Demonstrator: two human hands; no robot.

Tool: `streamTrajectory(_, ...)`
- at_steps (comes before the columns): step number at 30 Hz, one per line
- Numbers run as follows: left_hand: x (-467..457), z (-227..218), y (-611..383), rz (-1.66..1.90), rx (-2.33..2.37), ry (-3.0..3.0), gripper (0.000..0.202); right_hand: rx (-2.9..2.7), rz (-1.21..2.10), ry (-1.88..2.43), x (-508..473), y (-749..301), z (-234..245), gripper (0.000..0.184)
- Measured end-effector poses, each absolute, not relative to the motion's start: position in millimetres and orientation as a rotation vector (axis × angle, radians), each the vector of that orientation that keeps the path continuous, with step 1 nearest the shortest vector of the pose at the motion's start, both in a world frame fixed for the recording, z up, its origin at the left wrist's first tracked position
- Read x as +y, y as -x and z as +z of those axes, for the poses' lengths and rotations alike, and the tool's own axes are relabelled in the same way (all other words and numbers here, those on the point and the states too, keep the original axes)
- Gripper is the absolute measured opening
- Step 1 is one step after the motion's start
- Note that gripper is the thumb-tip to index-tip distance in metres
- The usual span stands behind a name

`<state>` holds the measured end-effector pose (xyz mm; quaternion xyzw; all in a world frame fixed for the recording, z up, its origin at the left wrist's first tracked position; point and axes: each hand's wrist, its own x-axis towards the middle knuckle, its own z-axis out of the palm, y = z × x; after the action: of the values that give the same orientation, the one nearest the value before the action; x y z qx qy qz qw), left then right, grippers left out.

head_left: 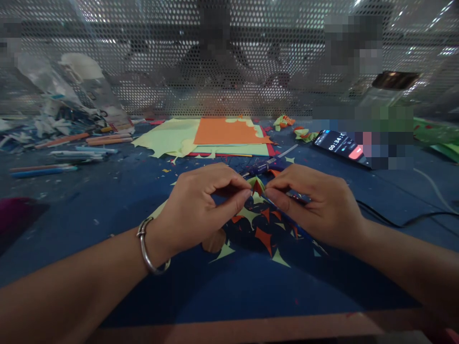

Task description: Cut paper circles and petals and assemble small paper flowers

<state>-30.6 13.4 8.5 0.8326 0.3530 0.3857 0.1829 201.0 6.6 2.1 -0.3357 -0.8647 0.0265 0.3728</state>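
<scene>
A small folded piece of green and orange paper [256,185] is held between my two hands above the blue table. My left hand [201,205], with a silver bangle at its wrist, pinches the left edge with thumb and forefinger. The right edge sits in the pinch of my right hand [319,205]. Below lie pale green scraps [280,258] and orange scraps [264,240] with curved edges. A dark blue tool [263,166] with a narrow tip lies just behind the paper. A thin blue stick-like thing [304,234] runs out beneath my right hand; its kind is unclear.
Behind my hands lie stacked orange sheets [218,133] and pale green sheets [165,136]. A phone [339,148] shows a running timer. Pens [46,169] and a bottle [93,91] stand left. Crumpled paper pieces [283,122] lie before a perforated metal screen [172,71]. A black cable [390,223] crosses right.
</scene>
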Motion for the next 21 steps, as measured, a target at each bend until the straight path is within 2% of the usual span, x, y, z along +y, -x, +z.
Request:
streamTrajectory(10,12.8,6.9,30.1,1.101,1.034,-2.238,0.007,-2.214,0.076,0.878,6.3,-200.0,2.1,0.013)
streamTrajectory(16,13.0,6.0,31.1,1.076,1.090,-2.054,0.021,-2.208,0.085,0.894,6.4,-200.0,1.8,0.014)
streamTrajectory(21,14.1,4.9,30.9,1.066,1.069,-1.983,0.021,-2.201,0.089,0.883,6.4,-199.8,1.5,0.013)
